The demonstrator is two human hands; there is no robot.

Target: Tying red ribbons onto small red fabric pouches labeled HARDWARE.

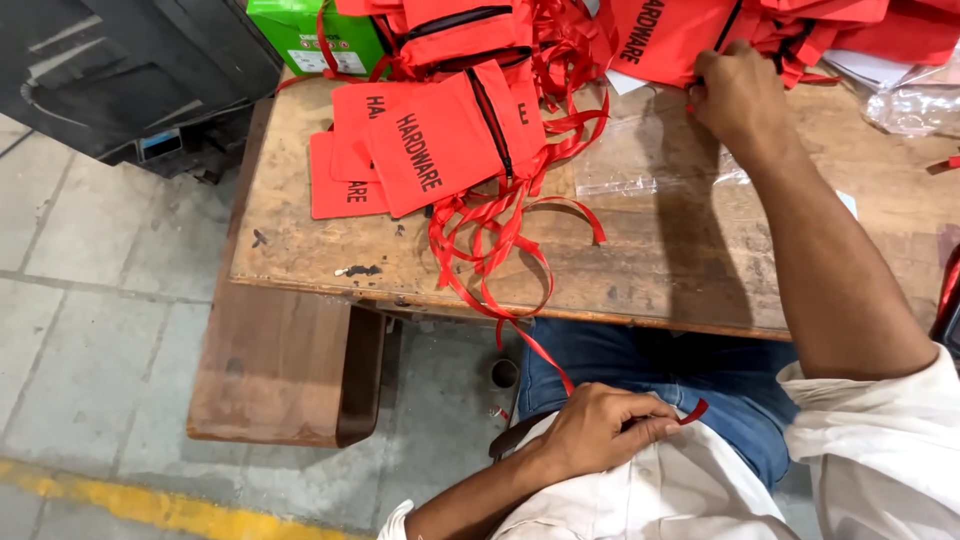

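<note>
Ribbon (530, 345) pinched in left hand (600, 430)

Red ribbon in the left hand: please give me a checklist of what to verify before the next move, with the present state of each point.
1. Left hand holds the end of the red ribbon: ok, pinched between the fingers, near the lap.
2. Ribbon runs free up to the table: cannot tell, it goes into a tangle of ribbons.
3. Right hand on a red pouch: ok, touching its lower edge.
4. Stack of red pouches rests fully on the table: ok.
5. Clear plastic bag lies flat, free of ribbons: ok.
</note>
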